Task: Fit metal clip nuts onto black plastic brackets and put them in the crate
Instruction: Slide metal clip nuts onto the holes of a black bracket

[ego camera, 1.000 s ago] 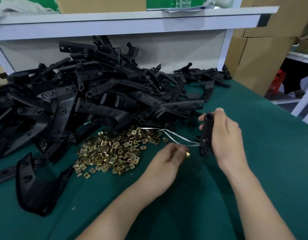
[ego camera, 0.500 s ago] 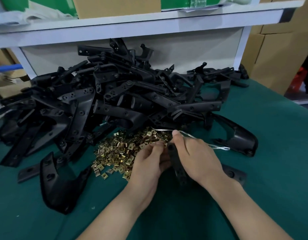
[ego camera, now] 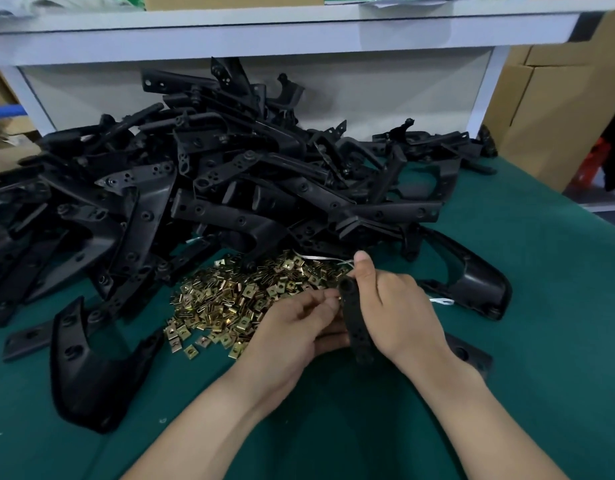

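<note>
Clip nuts (ego camera: 243, 299) before bracket pile (ego camera: 229, 181)

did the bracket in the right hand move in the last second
Yes: the bracket has come left to the right edge of the clip nut pile; it was clear of it before.

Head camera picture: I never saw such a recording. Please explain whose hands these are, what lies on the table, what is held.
No machine here: these are a person's bare hands, filmed by a camera on their head, looking down. On the green table lie a heap of black brackets and a pile of gold clip nuts. The right hand grips one bracket. The left hand touches its side; whether it pinches a nut is hidden.
</note>
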A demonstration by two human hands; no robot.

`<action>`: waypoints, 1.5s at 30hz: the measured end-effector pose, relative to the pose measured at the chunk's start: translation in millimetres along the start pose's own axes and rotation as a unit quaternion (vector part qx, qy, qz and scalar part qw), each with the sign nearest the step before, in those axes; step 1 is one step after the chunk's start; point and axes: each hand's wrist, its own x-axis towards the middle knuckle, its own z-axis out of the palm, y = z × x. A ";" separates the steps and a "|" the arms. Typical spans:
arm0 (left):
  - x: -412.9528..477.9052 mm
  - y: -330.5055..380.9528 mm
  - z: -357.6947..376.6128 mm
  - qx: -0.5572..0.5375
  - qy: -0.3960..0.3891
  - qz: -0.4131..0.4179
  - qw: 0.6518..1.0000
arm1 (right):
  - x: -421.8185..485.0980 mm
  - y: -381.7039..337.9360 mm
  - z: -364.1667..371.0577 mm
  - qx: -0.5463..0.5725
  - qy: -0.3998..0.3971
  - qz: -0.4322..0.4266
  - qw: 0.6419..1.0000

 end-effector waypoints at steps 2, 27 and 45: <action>-0.1 3.0 -3.2 -0.031 -0.011 -0.013 0.999 | -0.2 1.4 -2.8 0.004 0.001 -0.003 1.000; 2.9 7.1 -8.6 -0.021 -0.052 -0.025 0.998 | 1.1 4.9 -9.1 0.031 0.016 -0.011 0.999; 6.4 13.9 -19.9 0.075 -0.096 -0.043 0.992 | -2.8 6.9 -8.1 0.038 -0.011 -0.026 0.999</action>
